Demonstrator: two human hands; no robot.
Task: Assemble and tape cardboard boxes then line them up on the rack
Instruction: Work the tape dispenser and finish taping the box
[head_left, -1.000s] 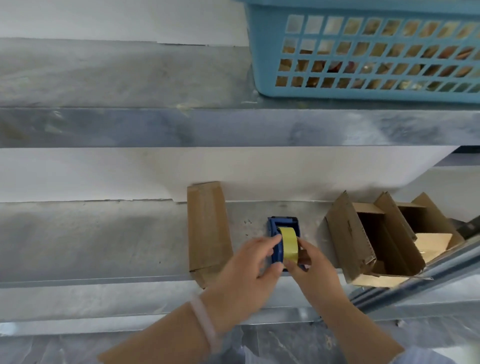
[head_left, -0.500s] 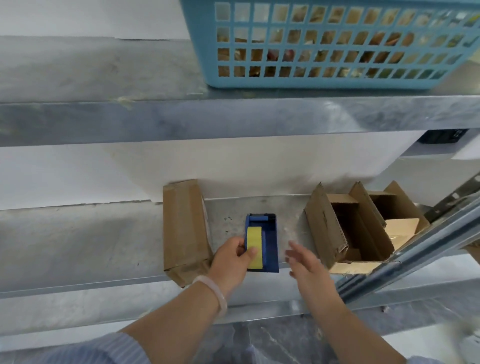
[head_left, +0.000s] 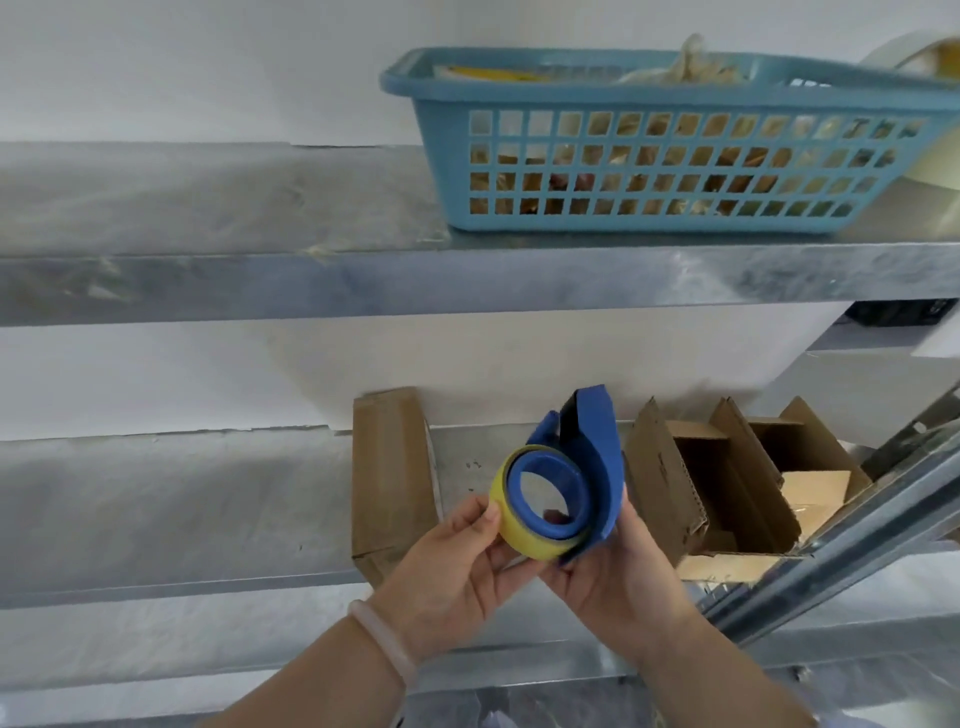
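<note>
The blue dispenser (head_left: 592, 447) was held in the air, tilted, its open side facing the camera and its roll of yellow tape (head_left: 506, 514) at its lower left. The left hand (head_left: 457, 577) pinched the tape's left edge between thumb and fingertips; a pale bracelet (head_left: 382, 639) sat on that wrist. The right hand (head_left: 618, 577) gripped the dispenser from below and to its right, with the fingers curled under the blue body. Behind the dispenser, on its left, a closed box (head_left: 389, 478) lay on the lower shelf (head_left: 156, 493) with its far end against the white wall. To the dispenser's right two open boxes (head_left: 727, 493) stood side by side, touching, with their flaps raised. Above the dispenser and to its right a blue basket (head_left: 447, 176) sat on the upper shelf (head_left: 208, 280), its contents too blurred to tell.
</note>
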